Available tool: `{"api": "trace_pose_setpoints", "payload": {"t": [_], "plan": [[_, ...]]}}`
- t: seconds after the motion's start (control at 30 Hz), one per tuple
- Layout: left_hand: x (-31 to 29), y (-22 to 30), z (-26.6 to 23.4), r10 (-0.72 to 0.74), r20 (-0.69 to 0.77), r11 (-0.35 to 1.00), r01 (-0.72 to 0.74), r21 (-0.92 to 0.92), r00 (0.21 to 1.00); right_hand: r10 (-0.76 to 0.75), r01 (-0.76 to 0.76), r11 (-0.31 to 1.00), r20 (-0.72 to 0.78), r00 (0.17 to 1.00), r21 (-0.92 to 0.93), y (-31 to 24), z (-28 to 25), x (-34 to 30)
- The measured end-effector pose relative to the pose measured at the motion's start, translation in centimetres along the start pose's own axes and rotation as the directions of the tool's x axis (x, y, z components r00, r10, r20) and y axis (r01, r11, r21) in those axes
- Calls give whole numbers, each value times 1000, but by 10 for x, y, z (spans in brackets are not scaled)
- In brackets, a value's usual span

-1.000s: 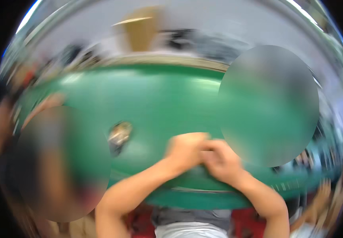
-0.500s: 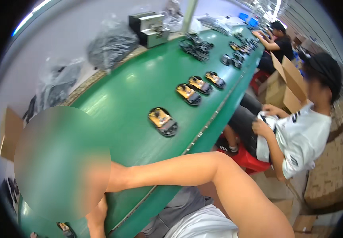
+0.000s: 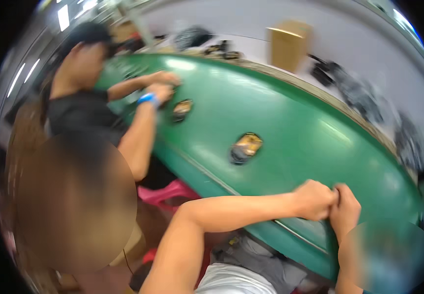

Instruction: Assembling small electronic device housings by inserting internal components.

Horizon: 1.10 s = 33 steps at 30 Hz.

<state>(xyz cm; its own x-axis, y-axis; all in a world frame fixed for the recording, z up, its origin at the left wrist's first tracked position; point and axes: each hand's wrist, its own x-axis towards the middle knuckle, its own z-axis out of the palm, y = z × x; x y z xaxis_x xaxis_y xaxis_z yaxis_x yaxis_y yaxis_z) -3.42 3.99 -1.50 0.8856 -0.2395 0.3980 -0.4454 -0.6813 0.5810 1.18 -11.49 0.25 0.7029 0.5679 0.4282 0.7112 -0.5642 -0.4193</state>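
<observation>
My left hand reaches over the green bench, its fingers curled closed. My right hand is closed beside it, and the two meet at the fingers. Whatever they hold, if anything, is hidden between them and blurred by motion. Beyond my left forearm, a small oval black housing with an orange-yellow inside and a grey end lies on the bench, apart from both hands. A similar oval housing lies farther left, near a co-worker's hands.
The green bench curves across the view. A co-worker in a black top sits at the left, near a pink stool. Along the wall stand a cardboard box and plastic-wrapped dark parts. Two round patches are blurred out.
The view has swung left along the bench, from the co-worker in white to one in black. My hands now show at the lower right, closed together; before, a blurred patch mostly covered them.
</observation>
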Motion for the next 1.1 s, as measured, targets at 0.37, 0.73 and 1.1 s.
{"api": "trace_pose_setpoints", "payload": {"t": [0.37,0.73,1.1], "plan": [[-1,4,20,41,-3,993,-41,109,999,-181,186,981,87,980,-55,-3,-29,-29],[5,4,12,65,14,993,-66,98,998,36,-62,977,126,991,205,12,-38,-24],[3,12,13,92,16,994,-92,61,996,95,-155,922,181,979,356,13,-42,-29]]}}
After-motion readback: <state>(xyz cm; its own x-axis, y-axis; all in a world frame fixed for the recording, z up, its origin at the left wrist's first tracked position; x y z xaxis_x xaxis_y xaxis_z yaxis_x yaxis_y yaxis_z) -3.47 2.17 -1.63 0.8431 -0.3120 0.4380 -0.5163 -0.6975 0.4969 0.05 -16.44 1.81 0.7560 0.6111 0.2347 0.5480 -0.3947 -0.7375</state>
